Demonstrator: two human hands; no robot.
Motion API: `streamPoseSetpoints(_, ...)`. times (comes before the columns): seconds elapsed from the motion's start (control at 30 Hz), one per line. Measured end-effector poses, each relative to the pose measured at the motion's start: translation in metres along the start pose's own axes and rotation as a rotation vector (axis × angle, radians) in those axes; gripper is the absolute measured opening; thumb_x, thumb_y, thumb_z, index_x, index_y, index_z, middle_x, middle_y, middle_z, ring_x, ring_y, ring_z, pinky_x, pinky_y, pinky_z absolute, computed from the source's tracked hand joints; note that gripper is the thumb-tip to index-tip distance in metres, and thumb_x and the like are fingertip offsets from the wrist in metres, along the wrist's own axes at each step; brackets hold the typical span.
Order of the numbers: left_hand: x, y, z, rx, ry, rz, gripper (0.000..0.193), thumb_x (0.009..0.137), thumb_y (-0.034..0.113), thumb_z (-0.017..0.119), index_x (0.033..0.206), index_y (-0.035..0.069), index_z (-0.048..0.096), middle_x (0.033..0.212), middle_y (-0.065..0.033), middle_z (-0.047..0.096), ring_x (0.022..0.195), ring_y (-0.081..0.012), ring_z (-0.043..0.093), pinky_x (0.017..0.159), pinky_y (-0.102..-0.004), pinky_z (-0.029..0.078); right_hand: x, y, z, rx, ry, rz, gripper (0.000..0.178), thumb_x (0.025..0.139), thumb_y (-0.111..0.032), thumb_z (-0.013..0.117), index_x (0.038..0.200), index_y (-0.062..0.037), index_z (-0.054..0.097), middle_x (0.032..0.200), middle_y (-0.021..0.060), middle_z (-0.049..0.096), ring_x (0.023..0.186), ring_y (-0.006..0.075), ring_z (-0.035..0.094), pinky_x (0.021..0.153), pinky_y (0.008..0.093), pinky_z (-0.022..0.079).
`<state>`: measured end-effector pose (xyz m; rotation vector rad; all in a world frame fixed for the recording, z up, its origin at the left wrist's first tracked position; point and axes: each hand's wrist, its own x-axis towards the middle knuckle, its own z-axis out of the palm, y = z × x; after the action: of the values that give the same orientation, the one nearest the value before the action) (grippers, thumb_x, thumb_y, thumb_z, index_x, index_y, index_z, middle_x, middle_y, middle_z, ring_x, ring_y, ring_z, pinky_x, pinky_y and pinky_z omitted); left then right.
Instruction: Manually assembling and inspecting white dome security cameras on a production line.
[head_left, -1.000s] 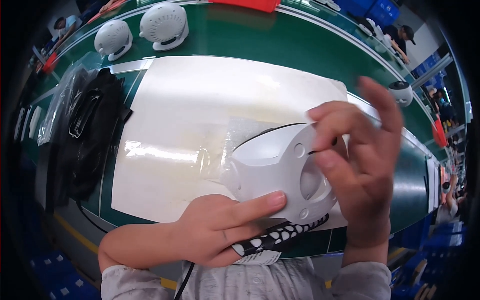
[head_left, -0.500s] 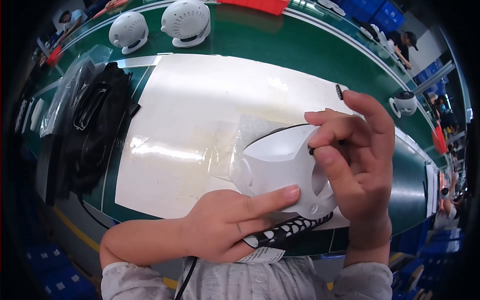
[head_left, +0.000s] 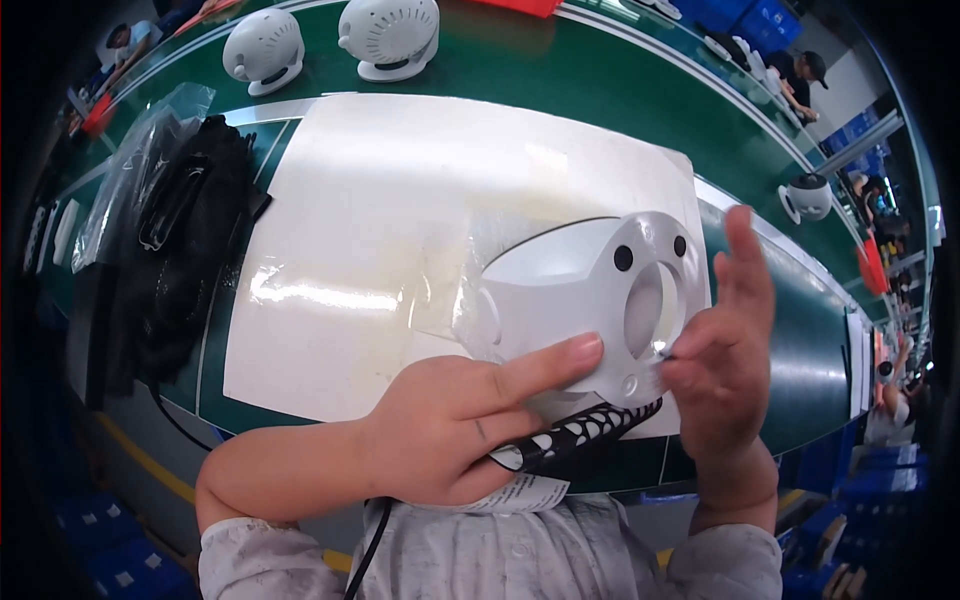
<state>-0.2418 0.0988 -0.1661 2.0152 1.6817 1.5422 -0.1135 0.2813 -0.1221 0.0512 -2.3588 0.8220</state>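
Observation:
A white plastic housing (head_left: 550, 290) with a ring-shaped base lies tilted in front of me, with two round black pads (head_left: 623, 258) on the ring. My left hand (head_left: 450, 430) rests against its near side, index finger stretched over the shell and the other fingers curled around a black strip with white ovals (head_left: 580, 435). At the ring's right edge, my right hand (head_left: 730, 360) has thumb and index finger pinched on what looks like a small black pad, mostly hidden by the fingertips. Its other fingers are raised.
Beneath the housing lie clear bubble wrap (head_left: 470, 290) and a white sheet (head_left: 350, 200) on the green table. Black cloth and plastic bags (head_left: 190, 240) lie at the left. Two white round appliances (head_left: 390, 40) stand at the back. People work farther off.
My right hand has moved down along the ring, uncovering two black pads. The pad formerly at its raised fingertip no longer shows there. My left hand has kept its hold.

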Motion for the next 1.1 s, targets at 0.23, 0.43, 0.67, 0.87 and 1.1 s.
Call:
streamPoseSetpoints(0.23, 0.001, -0.004, -0.002, 0.056, -0.071, 0.081, 0.023, 0.063, 0.000, 0.060, 0.085, 0.000, 0.054, 0.122, -0.0277, 0.040, 0.062, -0.0199, 0.061, 0.056, -0.0258, 0.049, -0.002, -0.011, 0.000, 0.076, -0.171, 0.070, 0.010, 0.076, -0.014, 0.061, 0.077, -0.0054, 0.057, 0.132, 0.0285, 0.027, 0.126, 0.0443, 0.018, 0.100, 0.0459, 0.016)
streamPoseSetpoints(0.43, 0.000, -0.001, 0.006, 0.002, 0.046, 0.001, 0.011, 0.058, 0.004, 0.055, 0.069, 0.001, 0.058, 0.126, -0.0129, 0.043, 0.060, -0.0176, 0.055, 0.054, -0.0256, 0.044, -0.028, -0.020, -0.001, -0.276, -0.152, -0.069, 0.021, 0.078, -0.025, 0.058, 0.091, -0.0091, 0.061, 0.125, 0.0214, 0.039, 0.122, 0.0407, 0.028, 0.098, 0.0451, 0.018)
streamPoseSetpoints(0.67, 0.000, -0.001, 0.009, -0.047, 0.075, 0.018, 0.013, 0.057, 0.003, 0.056, 0.070, 0.000, 0.056, 0.126, -0.0145, 0.042, 0.064, -0.0198, 0.056, 0.056, -0.0262, 0.045, -0.038, -0.025, 0.001, -0.381, -0.025, -0.077, 0.031, 0.076, -0.036, 0.059, 0.099, -0.0147, 0.062, 0.119, 0.0116, 0.047, 0.119, 0.0352, 0.032, 0.095, 0.0444, 0.021)
streamPoseSetpoints(0.87, 0.001, -0.001, 0.006, -0.004, 0.015, 0.028, 0.018, 0.057, 0.002, 0.057, 0.075, 0.001, 0.056, 0.127, -0.0172, 0.041, 0.065, -0.0218, 0.056, 0.056, -0.0276, 0.045, -0.011, -0.038, 0.004, -0.233, -0.345, -0.089, 0.018, 0.072, -0.029, 0.066, 0.084, -0.0165, 0.061, 0.124, 0.0121, 0.040, 0.123, 0.0387, 0.025, 0.098, 0.0485, 0.023)
streamPoseSetpoints(1.1, 0.002, -0.001, 0.010, 0.026, 0.034, 0.037, 0.015, 0.058, 0.003, 0.059, 0.072, 0.001, 0.057, 0.126, -0.0175, 0.041, 0.065, -0.0210, 0.056, 0.056, -0.0274, 0.045, -0.025, -0.026, 0.017, -0.068, -0.085, -0.133, 0.013, 0.066, -0.020, 0.068, 0.077, -0.0148, 0.063, 0.117, 0.0069, 0.052, 0.119, 0.0289, 0.035, 0.097, 0.0402, 0.015)
